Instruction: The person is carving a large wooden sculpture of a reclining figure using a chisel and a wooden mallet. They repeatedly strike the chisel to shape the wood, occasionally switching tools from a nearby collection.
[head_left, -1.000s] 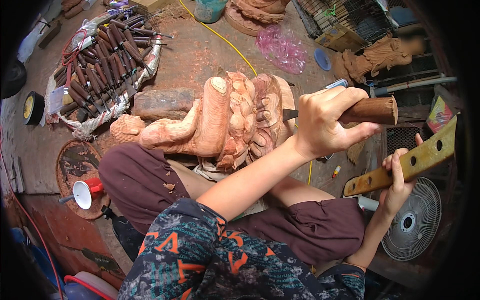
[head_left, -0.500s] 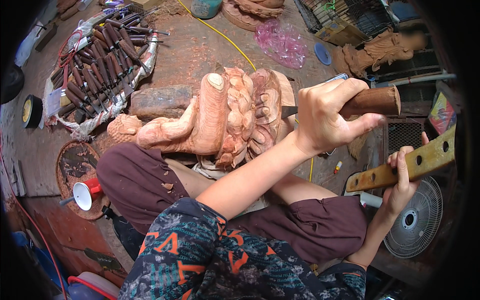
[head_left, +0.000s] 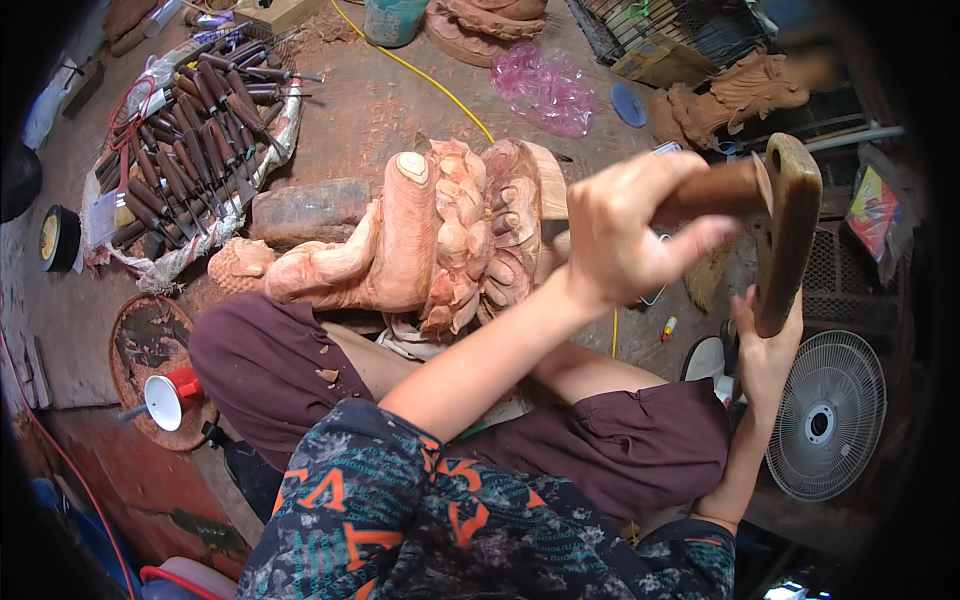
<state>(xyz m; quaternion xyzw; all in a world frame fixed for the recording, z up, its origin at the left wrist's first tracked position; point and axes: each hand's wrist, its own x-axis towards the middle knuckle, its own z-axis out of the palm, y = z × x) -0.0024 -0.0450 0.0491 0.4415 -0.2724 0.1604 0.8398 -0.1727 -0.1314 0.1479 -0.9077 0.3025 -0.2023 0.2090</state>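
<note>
My left hand (head_left: 628,225) is wrapped round the brown wooden handle of a chisel (head_left: 712,192). The blade points left at the base of a carved wooden figure (head_left: 405,240), which lies on its side before my knees; the blade's tip is hard to make out. My right hand (head_left: 768,350) grips the lower end of a flat, yellowish-brown wooden bar with holes (head_left: 797,215). The bar stands nearly upright, its upper part against the butt of the chisel handle. At the figure's far side lies a rough wood block (head_left: 310,208).
A round tray (head_left: 280,150) full of wood-handled chisels lies far left. A red-and-white lamp (head_left: 168,398) is by my left knee, a fan (head_left: 825,415) at the right. A yellow cord (head_left: 425,62), pink plastic (head_left: 540,90) and another carving (head_left: 735,95) lie farther off.
My right hand has swung the wooden bar up and leftward from the right side to the chisel's butt. My left hand stays on the chisel, and the whole view has shifted slightly.
</note>
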